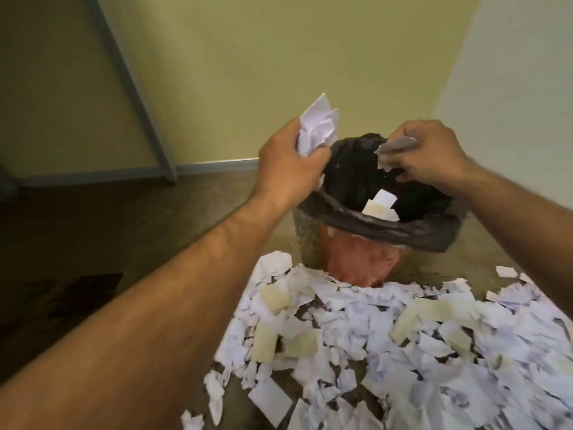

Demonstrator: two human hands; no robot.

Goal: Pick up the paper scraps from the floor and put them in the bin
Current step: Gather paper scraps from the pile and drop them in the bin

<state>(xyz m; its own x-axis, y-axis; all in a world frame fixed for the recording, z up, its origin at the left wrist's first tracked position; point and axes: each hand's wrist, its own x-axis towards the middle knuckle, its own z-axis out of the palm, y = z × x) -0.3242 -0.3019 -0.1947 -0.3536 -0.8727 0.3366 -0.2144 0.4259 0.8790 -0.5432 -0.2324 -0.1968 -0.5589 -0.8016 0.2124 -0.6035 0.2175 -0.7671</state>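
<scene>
Step in hand: drop held scraps into bin.

Left hand [290,169] at bin's left rim, fingers clenched on crumpled wad of white scraps [317,128], wad part outside opening. Right hand [429,156] over bin mouth, fingers pinching few scraps [395,148].

Bin [356,259] with black liner [347,223] stands on floor near wall; few pieces already inside [380,206].

Advice: shift left hand inward over opening, lower, then spread fingers.

Large scrap pile [387,336] remains on floor [173,237] just before bin; task barely begun.
</scene>
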